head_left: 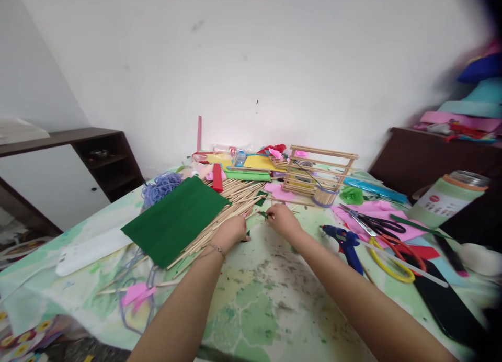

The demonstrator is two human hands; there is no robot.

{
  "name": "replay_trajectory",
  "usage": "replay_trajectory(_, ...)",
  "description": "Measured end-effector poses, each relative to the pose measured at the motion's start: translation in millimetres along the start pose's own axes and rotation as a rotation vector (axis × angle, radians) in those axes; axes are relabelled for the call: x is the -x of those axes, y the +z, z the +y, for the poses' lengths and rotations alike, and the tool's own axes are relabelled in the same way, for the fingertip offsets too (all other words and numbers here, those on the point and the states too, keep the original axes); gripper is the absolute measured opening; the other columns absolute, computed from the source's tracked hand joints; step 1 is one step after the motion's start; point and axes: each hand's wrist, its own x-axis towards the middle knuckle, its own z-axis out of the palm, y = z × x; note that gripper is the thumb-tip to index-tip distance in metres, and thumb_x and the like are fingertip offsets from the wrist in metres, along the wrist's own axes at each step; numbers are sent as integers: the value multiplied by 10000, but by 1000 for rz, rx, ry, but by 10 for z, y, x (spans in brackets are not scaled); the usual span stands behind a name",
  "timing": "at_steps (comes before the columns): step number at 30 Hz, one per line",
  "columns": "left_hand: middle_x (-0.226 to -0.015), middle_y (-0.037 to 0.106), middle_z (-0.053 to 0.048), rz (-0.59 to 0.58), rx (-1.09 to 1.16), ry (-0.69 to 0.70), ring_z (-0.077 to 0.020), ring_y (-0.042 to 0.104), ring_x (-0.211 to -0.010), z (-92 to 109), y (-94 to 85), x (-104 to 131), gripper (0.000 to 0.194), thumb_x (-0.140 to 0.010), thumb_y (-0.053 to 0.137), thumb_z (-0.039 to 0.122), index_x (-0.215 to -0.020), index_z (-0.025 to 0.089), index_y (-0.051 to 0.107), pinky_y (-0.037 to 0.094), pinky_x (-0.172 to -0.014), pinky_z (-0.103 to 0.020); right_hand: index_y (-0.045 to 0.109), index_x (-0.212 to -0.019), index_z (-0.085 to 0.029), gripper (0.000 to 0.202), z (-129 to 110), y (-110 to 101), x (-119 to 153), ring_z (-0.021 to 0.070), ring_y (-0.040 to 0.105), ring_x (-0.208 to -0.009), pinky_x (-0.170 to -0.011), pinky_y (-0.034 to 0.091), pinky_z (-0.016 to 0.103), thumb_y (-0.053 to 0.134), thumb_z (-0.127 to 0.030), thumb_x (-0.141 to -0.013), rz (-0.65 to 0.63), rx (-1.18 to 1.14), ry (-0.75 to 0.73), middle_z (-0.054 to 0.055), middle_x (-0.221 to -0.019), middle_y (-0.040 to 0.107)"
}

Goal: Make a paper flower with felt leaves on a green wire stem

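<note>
My left hand (234,229) is closed beside the heap of thin wooden sticks (212,218), a bracelet on its wrist. A small dark green scrap (248,235) shows at its fingertips. Just to the right, my right hand (283,221) has its fingers pinched together low over the table. Another bit of dark green (263,214) touches those fingertips; what they grip is too small to make out. Left of the sticks, partly covering them, lies a dark green sheet (176,221).
A wooden stick frame (319,173) with a small round basket stands behind my right hand. To the right lie a blue glue gun (345,241), scissors (392,260), a black phone (447,302) and a green bottle (445,200). Purple yarn (160,188) sits at the left.
</note>
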Motion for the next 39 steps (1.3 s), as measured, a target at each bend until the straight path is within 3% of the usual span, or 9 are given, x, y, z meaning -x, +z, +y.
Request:
replay_trajectory(8,-1201,617,-88,20,239,123,-227,628,-1017,0,34,-24,297,-925,590,325,-1176,166,602,543,-859,-426,652,-1076,-129,228,125,-277,400,180,687,-877,-794,567,381,598,-298,-932,63,-476,89,60,-1012,707)
replay_trajectory(14,-1033,682,-84,127,628,327,-202,656,-929,212,60,8,340,-958,500,423,-1053,129,641,529,-829,-393,724,-1049,-182,254,98,-487,822,208,723,-908,-811,564,334,625,-253,-826,166,-641,66,70,-1009,777)
replay_trajectory(17,-889,725,-95,96,821,450,-206,679,-867,351,78,116,519,-925,425,576,-987,125,674,508,-766,-330,736,-1038,-197,266,89,-568,969,222,723,-925,-825,563,354,611,-257,-811,213,-608,41,70,-1022,776)
replay_trajectory(19,-815,732,-88,38,911,519,-201,678,-787,427,104,191,546,-812,550,639,-951,129,686,493,-696,-298,747,-1021,-220,256,75,-620,1059,229,717,-951,-854,555,373,596,-255,-817,236,-555,20,57,-1026,775)
replay_trajectory(23,-702,707,-56,1,1036,559,-149,612,-633,512,189,239,462,-675,705,592,-787,145,668,451,-620,-265,767,-977,-272,243,-40,-810,1321,260,715,-941,-869,543,428,581,-249,-822,269,-416,-18,40,-1000,779)
replay_trajectory(27,-631,687,-43,-5,1084,512,-126,571,-557,537,277,161,397,-658,733,536,-697,151,647,400,-556,-246,755,-1003,-320,247,-221,-1247,1520,255,713,-922,-833,549,408,555,-289,-859,374,-113,-183,23,-1014,771)
replay_trajectory(29,-623,689,-45,-15,1091,484,-125,573,-551,549,318,122,387,-640,748,519,-680,147,648,390,-547,-242,762,-958,-311,223,-245,-1543,1413,240,720,-801,-715,560,368,563,-308,-856,395,49,-215,24,-925,779)
replay_trajectory(33,-641,700,-47,-17,1117,428,-137,598,-564,574,387,74,397,-608,753,521,-694,151,637,393,-550,-245,758,-896,-259,152,-19,-2007,727,205,690,-709,-656,536,329,620,-215,-849,142,403,64,36,-817,761)
replay_trajectory(39,-619,678,-25,30,1163,396,-120,570,-514,569,442,-17,439,-573,747,550,-725,156,626,370,-519,-237,623,-1136,-167,250,693,-1990,-201,198,646,-970,-829,555,392,585,-319,-940,-24,484,215,76,-1157,643)
